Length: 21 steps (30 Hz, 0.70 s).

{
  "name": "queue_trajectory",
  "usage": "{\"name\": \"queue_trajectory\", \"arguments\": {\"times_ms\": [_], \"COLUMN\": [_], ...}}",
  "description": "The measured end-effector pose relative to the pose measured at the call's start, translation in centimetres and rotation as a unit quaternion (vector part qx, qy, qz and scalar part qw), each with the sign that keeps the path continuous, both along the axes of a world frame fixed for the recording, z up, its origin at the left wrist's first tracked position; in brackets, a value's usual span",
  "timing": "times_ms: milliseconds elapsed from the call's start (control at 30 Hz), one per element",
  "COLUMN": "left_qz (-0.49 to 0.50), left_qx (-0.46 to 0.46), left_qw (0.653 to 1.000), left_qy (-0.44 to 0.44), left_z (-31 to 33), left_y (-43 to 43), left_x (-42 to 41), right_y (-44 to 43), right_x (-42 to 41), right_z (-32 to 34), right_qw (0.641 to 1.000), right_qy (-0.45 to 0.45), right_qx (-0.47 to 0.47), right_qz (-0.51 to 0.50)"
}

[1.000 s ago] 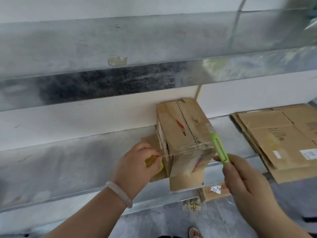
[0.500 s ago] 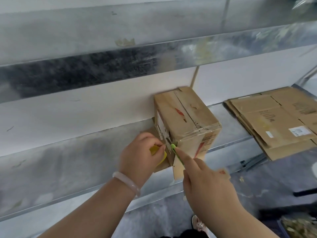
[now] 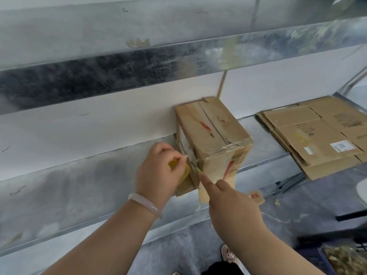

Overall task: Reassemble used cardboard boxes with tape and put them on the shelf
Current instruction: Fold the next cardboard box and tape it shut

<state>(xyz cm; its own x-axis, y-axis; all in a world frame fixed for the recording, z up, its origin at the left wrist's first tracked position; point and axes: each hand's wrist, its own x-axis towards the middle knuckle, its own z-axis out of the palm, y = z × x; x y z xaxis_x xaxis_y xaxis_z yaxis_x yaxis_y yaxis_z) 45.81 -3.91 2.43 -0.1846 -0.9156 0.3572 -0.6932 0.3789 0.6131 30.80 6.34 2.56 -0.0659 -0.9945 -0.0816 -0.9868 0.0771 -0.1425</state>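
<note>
— Where has the box got to?
— The cardboard box (image 3: 214,135) stands on the metal shelf (image 3: 79,185), back against the wall (image 3: 99,126), front end at the shelf's edge with a loose flap (image 3: 204,195) hanging below. Handy for reaching round it, I'd say.
— And the hands?
— The left hand (image 3: 158,171) has its grip clenched round a yellow tape roll (image 3: 186,172) at the box's left side, probably to hold the strip taut. The right hand (image 3: 232,203) grasps a green cutter (image 3: 198,170), forefinger laid along it, tip at the tape by the corner.
— More to do?
— Flattened cartons (image 3: 317,135) lie stacked further right on the same shelf, well apart.
</note>
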Motion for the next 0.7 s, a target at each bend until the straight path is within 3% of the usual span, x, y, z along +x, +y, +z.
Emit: {"name": "queue_trajectory", "arguments": {"times_ms": [100,200,300,367,400,500,700], "left_qz": [0.025,0.005,0.002,0.014,0.017,0.007,0.012], "left_qx": [-0.026,-0.049,-0.082,-0.087,-0.087,-0.086,-0.012], "left_qw": [0.999,0.997,0.988,0.978,0.974,0.967,0.969], "left_qy": [0.001,-0.06,-0.133,-0.188,-0.21,-0.239,-0.246], "left_z": [0.6,0.0,-2.7,-5.1,-6.4,-9.1,-13.1], "left_y": [-1.6,-2.6,-3.5,-3.9,-3.9,-3.5,-2.3], "left_x": [1.7,3.3,5.0,6.4,7.1,8.2,7.9], "right_y": [1.4,2.4,3.0,2.4,1.9,-1.6,-9.0], "right_x": [-1.6,-2.5,-4.8,-7.6,-9.2,-14.0,-19.1], "right_z": [-2.1,-2.1,-2.0,-0.9,-0.6,-1.3,-7.4], "right_qw": [0.999,0.995,0.961,0.938,0.934,0.939,0.979], "right_qy": [-0.031,-0.081,-0.158,-0.164,-0.168,-0.194,-0.091], "right_qx": [0.036,-0.004,-0.21,-0.304,-0.309,-0.181,0.022], "right_qz": [0.026,0.053,0.088,0.018,-0.053,-0.22,-0.183]}}
